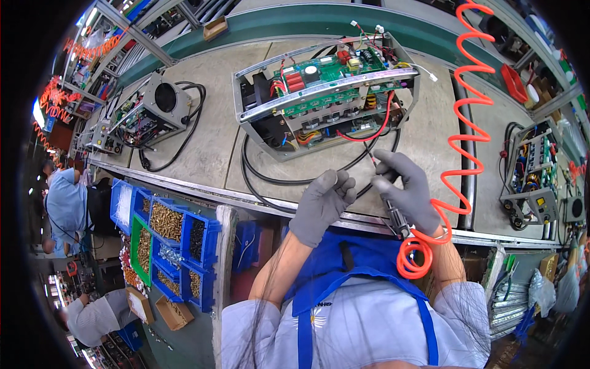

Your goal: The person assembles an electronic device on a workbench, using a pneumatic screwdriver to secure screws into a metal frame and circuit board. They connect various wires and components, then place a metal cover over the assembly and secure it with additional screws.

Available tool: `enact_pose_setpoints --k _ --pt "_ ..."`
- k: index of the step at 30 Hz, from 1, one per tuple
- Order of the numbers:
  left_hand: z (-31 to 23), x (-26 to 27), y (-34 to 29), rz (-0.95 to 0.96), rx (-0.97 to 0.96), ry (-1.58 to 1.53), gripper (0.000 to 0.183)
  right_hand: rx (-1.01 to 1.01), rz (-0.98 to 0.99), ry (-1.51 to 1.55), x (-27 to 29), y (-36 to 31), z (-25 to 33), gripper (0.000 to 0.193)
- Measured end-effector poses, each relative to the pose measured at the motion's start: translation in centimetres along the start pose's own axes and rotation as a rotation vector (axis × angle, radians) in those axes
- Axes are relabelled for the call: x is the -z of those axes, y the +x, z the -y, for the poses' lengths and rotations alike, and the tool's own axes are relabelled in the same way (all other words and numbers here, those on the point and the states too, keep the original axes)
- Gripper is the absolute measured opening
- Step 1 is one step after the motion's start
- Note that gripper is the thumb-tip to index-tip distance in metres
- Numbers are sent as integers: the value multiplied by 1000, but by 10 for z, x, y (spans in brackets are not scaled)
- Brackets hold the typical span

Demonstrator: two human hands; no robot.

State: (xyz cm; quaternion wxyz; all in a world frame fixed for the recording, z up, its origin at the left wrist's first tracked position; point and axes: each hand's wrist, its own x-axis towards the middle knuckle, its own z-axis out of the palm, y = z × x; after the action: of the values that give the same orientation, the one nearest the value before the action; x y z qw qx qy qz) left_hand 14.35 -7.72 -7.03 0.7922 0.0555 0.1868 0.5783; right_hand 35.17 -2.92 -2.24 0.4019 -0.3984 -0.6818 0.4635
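My right hand (pixel 407 187), in a grey glove, is wrapped around a slim air screwdriver (pixel 397 220). Its thin bit points up and away toward the open machine, and a coiled orange hose (pixel 414 258) runs from its lower end. To the left, my gloved left hand (pixel 324 206) has its fingers curled in and pressed together; whatever they hold, if anything, is hidden. Beyond both hands stands an open metal-framed power unit (pixel 326 98) with a green circuit board (pixel 332 72), red parts and loose wires. A black cable (pixel 286 181) loops in front of it, behind my hands.
Blue bins (pixel 203 240) of screws and small fittings sit at the lower left, with a green bin (pixel 142 253) among them. Other open units stand left (pixel 157 107) and right (pixel 533 169) on the bench. The orange hose (pixel 473 123) hangs at right. Two people work at far left.
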Motion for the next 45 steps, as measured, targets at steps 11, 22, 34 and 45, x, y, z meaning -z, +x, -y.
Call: enact_pose_setpoints --k 11,22,34,45 --pt "-11 -16 -8 475 64 -249 31 -72 -10 -58 10 -12 -6 41" --pt "-23 16 -9 500 86 -415 37 -243 63 -304 19 -29 -25 38" --pt "-61 77 -58 27 -245 -155 17 -135 283 -854 6 -52 -46 103" --pt "-99 92 -155 -382 -742 186 21 -412 289 -335 24 -54 -96 72"
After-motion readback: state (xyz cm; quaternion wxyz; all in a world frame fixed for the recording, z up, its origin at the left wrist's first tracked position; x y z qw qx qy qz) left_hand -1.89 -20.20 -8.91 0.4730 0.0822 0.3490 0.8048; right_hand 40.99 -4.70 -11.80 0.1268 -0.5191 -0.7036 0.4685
